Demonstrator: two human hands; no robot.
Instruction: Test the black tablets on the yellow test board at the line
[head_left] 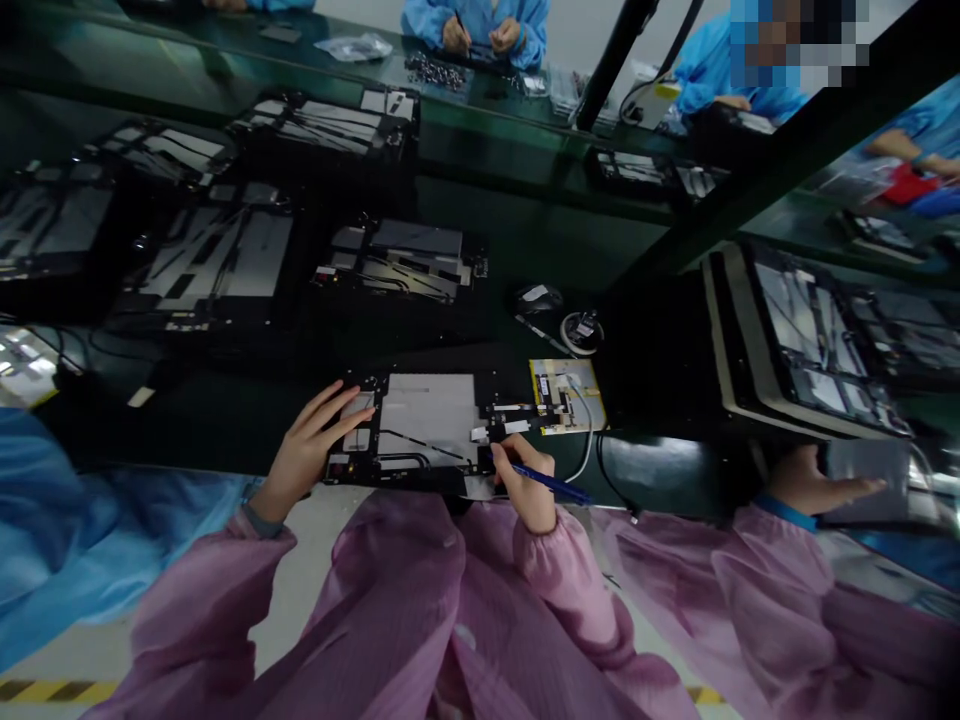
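An opened tablet (426,415) with its silver battery and cables showing lies in front of me at the bench's near edge. My left hand (304,440) rests on its left end, fingers stretched and slightly spread. In my right hand (525,478) is a slim blue pen-like tool (551,484), its tip at the tablet's lower right; whether it is a pen or tweezers I cannot tell. Just right of the tablet sits a yellow-edged circuit board (568,397), with a white cable (589,440) running from it and flat connectors reaching toward the tablet.
More opened tablets (405,262) lie in stacks (217,255) at the left and back. A tall stack with pale spacers (739,330) stands on the right. Behind the board is a small round container (581,332). A co-worker's hand (814,485) is at right; others work across the bench.
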